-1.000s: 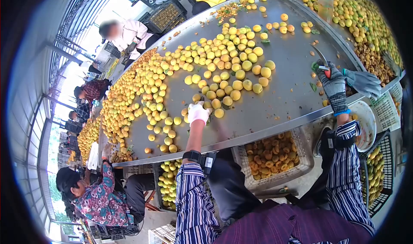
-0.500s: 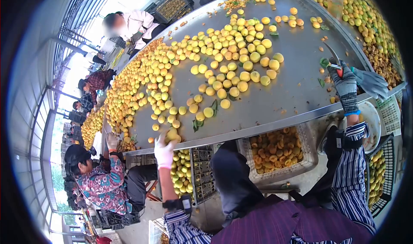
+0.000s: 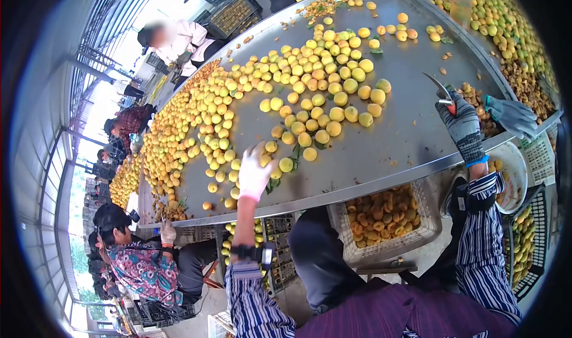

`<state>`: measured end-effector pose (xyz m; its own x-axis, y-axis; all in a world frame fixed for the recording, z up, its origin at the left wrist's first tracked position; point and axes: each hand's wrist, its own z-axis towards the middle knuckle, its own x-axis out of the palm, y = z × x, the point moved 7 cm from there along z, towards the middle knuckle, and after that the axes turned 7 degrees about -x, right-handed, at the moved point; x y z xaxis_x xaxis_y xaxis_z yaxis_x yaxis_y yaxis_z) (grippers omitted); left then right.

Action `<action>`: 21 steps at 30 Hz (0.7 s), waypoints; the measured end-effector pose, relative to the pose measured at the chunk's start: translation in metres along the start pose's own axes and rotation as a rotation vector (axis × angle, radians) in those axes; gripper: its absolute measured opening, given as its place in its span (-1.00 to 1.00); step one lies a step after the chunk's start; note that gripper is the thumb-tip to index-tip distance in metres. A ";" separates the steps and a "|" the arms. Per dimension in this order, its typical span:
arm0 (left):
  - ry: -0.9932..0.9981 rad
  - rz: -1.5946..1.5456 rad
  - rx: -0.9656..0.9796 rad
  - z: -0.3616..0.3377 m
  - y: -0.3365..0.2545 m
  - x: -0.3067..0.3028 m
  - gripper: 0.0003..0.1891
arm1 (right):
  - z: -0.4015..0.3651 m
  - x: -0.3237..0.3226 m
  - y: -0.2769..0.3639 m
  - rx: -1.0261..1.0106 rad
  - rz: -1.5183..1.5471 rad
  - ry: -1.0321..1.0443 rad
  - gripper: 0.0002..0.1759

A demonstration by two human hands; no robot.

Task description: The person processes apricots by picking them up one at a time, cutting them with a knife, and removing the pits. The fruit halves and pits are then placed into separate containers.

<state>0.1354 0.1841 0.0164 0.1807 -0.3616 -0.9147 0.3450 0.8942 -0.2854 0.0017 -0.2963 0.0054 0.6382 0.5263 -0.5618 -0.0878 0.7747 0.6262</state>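
My left hand, in a white glove, reaches over the near edge of a broad spread of apricots on the metal table. Its fingers are stretched and apart, close to several loose apricots beside a green leaf; whether they touch one is hard to see. A grey knitted glove covers my right hand, closed around the red handle of a curved knife. The blade points up and left above the tabletop. Next to that hand lies a small heap of apricot stones.
A grey glove lies over the table's right rim. Beneath the front edge stands a crate of halved apricots, with a white basin at right. A bottle stands far right. Co-workers sit along the left side, the nearest in a floral shirt.
My left hand has moved up and right, away from the table's front edge, farther over the apricots. My right hand has shifted left and slightly down with the knife, uncovering the stones.
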 end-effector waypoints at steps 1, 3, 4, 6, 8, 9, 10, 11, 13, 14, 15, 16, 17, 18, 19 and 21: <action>0.078 -0.012 -0.010 0.021 -0.008 0.021 -0.39 | 0.000 0.000 0.000 -0.017 0.002 -0.006 -0.67; 0.261 0.029 -0.099 0.056 -0.026 0.054 -0.31 | 0.000 -0.004 0.004 0.032 -0.001 0.033 -0.67; 0.325 0.041 -0.112 0.070 -0.026 0.071 -0.29 | 0.000 -0.005 0.001 0.033 0.011 0.024 -0.66; 0.388 0.052 -0.122 0.091 -0.027 0.088 -0.28 | 0.000 -0.009 0.002 0.036 -0.038 0.041 -0.63; 0.541 0.009 -0.162 0.102 -0.024 0.105 -0.24 | 0.000 -0.014 0.005 0.067 -0.077 0.063 -0.63; 0.545 0.010 -0.161 0.108 -0.024 0.109 -0.24 | -0.001 -0.014 0.004 0.099 -0.113 0.088 -0.62; 0.533 0.060 -0.235 0.110 -0.019 0.114 -0.24 | -0.002 -0.016 0.007 0.036 -0.105 0.051 -0.62; 0.519 0.111 -0.313 0.111 -0.015 0.117 -0.24 | -0.004 -0.015 0.002 0.037 -0.102 0.056 -0.62; 0.499 0.168 -0.345 0.112 -0.023 0.113 -0.23 | -0.005 -0.012 -0.004 -0.007 -0.073 0.027 -0.61; 0.498 0.175 -0.365 0.115 -0.017 0.119 -0.26 | -0.005 -0.009 -0.005 -0.019 -0.057 0.034 -0.61; 0.498 0.180 -0.384 0.118 -0.016 0.122 -0.28 | -0.005 -0.007 -0.005 -0.012 -0.093 0.043 -0.60; 0.488 0.208 -0.400 0.119 -0.015 0.124 -0.34 | -0.006 -0.006 -0.006 -0.004 -0.133 0.051 -0.59; 0.479 0.233 -0.412 0.120 -0.018 0.127 -0.39 | -0.007 -0.006 -0.007 0.004 -0.176 0.057 -0.58; 0.376 0.268 -0.426 0.124 -0.010 0.139 -0.48 | -0.007 -0.005 -0.008 -0.009 -0.171 0.046 -0.59; 0.267 0.264 -0.450 0.124 -0.006 0.146 -0.52 | -0.008 -0.002 -0.013 -0.015 -0.169 0.046 -0.59; 0.221 0.188 -0.431 0.120 -0.009 0.139 -0.52 | -0.007 0.000 -0.019 -0.009 -0.030 0.025 -0.61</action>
<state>0.2676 0.0946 -0.0738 -0.0115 -0.1615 -0.9868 -0.0943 0.9826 -0.1598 -0.0022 -0.3084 -0.0099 0.6217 0.5114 -0.5932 -0.0760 0.7932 0.6042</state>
